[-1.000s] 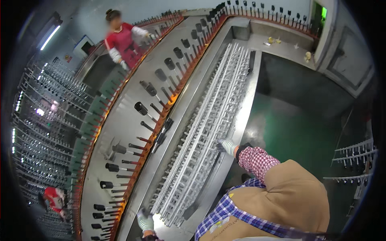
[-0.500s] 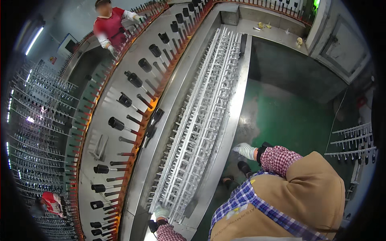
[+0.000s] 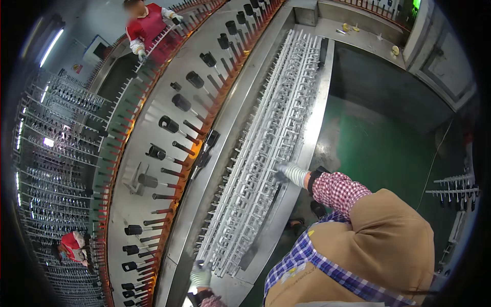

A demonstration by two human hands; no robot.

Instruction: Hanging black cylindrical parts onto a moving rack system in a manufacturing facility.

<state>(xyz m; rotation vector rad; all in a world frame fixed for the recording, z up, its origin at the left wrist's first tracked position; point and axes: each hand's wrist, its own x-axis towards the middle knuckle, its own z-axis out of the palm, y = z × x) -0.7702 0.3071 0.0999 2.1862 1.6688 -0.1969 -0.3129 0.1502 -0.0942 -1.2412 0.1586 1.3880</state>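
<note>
A long stack of silvery metal hanging racks (image 3: 261,148), bars lined with many small prongs, lies lengthwise in a steel trough. My left hand (image 3: 200,275), in a striped knitted glove with greyish fingertips, is at the near left end of the stack; its fingers look closed about the end of one bar. Halfway along the right side, my right hand (image 3: 291,174), gloved alike, reaches over the trough's edge with its fingertips at the racks. Those fingertips are blurred and partly hidden, so their grip is unclear.
Left of the trough curves a conveyor (image 3: 192,153) with upright rods, several carrying black cup-shaped parts (image 3: 181,102). Black parts (image 3: 204,153) lie on the ledge beside it. A person in red (image 3: 148,30) works beyond. Small items (image 3: 345,28) rest on the far ledge. More racks hang (image 3: 452,187) at right.
My right hand has come from beside my body onto the right side of the racks. My left hand has shifted slightly at the near end. The view has swung, and conveyor parts have moved along.
</note>
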